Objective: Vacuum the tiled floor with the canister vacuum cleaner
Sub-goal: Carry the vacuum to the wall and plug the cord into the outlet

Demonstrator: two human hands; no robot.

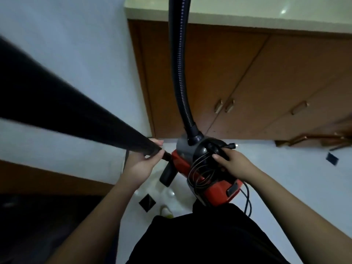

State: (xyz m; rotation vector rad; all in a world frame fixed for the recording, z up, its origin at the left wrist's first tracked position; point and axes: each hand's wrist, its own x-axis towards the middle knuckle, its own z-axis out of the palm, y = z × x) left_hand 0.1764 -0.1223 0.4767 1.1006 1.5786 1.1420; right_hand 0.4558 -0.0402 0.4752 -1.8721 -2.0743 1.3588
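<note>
l hand (142, 164) wrapped round the black wand tube (57, 103), which runs up-left out of frame; r hand (231, 164) grips the top handle of the red/black canister vac (213, 189), held off the white tiled floor (285, 168) in front of the body. ribbed hose (178, 73) rises from vac's front, loose cord (202, 174) looped over the body w/ more hanging at r side. brown cabinets (228, 82) just behind.

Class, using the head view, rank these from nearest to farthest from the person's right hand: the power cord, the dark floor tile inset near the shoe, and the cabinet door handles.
1. Power cord: under the right hand, looped over the red canister.
2. Dark floor tile inset: lower left, on the floor.
3. Cabinet door handles: above, on the wooden doors.
</note>
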